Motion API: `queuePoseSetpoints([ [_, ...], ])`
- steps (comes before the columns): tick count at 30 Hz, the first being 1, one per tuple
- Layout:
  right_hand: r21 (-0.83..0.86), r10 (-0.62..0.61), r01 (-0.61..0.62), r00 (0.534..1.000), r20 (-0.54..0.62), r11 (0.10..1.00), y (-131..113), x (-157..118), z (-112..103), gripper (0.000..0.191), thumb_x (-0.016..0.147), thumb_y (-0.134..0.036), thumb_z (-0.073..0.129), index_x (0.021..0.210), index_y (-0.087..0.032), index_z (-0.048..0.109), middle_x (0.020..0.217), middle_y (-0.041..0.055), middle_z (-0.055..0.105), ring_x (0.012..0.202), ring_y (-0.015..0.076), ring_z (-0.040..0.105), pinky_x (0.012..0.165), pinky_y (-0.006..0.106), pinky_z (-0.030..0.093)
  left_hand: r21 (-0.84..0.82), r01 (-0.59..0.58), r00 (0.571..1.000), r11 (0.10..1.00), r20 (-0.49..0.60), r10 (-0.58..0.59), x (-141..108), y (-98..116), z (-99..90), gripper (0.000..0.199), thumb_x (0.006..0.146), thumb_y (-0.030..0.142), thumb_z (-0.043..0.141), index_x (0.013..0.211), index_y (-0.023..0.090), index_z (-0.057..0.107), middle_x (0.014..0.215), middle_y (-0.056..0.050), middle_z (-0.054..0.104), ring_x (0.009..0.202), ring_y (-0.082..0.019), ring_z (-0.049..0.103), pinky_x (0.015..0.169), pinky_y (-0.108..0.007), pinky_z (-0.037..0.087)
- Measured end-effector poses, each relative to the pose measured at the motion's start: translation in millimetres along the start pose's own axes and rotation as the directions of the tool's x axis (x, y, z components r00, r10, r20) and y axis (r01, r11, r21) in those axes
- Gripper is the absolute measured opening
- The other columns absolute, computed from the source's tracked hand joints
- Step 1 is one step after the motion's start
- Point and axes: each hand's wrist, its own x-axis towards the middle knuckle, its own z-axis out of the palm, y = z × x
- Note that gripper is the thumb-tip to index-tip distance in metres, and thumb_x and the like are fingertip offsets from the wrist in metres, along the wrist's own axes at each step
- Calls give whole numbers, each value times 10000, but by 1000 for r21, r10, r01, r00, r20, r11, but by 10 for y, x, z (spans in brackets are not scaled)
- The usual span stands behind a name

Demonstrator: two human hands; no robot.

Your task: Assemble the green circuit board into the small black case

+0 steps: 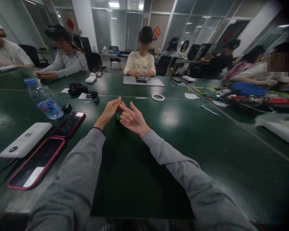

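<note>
Above the table, my left hand [110,111] and my right hand [135,121] meet at the fingers. The right index finger stretches across to the left hand and touches it; that thumb stands up, and the other fingers are curled loosely. My left hand has its thumb raised and its fingers reaching toward the right hand, partly hidden behind the right index finger. I see nothing held in either hand. Just behind and below them sits a small black box-like device with a green face [118,118], partly covered by the right fingers.
On the left are a water bottle [47,102], a white power bank [26,139] and two red-cased phones [69,124] [37,163]. Ahead lies a white tape roll [158,97]; to the right, a wrench [210,110] and tangled cables [248,93]. Several people sit around the table.
</note>
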Motion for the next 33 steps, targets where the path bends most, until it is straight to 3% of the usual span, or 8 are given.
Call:
queuePoseSetpoints([
  [5,39,6,-6,1000,21,999,4,5,-58,609,1068,-519,86,1027,-190,597,478,-63,286,480,133,391,522,200,408,-106,15,993,994,115,-3,-27,44,-34,389,787,505,697,909,135,692,886,-82,736,795,-152,682,769,-276,519],
  [10,60,-10,12,999,-47,998,5,-5,-37,634,1066,-528,92,897,-192,603,465,-64,262,458,125,381,503,195,395,-189,31,978,982,209,10,-42,57,-52,436,728,401,785,1062,140,682,1043,-125,743,983,-210,699,907,-348,517],
  [15,42,-17,23,993,-119,999,-2,-25,20,628,1069,-524,102,1030,-176,624,459,-75,252,441,118,353,490,185,380,-197,27,962,980,273,28,-70,96,-66,557,689,343,824,1180,146,649,1117,-142,727,1077,-250,678,979,-397,495],
  [26,-8,-37,36,983,-182,999,-13,-24,32,571,1064,-536,158,1067,-190,613,466,-76,234,443,129,333,483,181,377,-179,84,965,980,260,-35,-102,131,-34,566,795,361,737,1296,157,573,1168,-151,707,1086,-226,673,913,-335,533],
  [30,4,-34,34,989,-146,999,-5,-11,-19,562,1064,-537,173,971,-195,608,475,-69,256,460,127,362,496,182,389,-189,124,971,974,226,-80,-87,63,-10,554,859,374,663,1349,156,525,1161,-154,708,1021,-202,693,858,-307,544],
  [33,-13,-34,33,993,-117,999,-21,0,-46,563,1065,-532,163,1072,-189,609,493,-67,303,477,125,391,505,186,404,-187,137,979,973,176,-104,-55,-21,-8,507,911,411,575,1346,155,526,1125,-147,720,977,-198,704,845,-322,548],
])
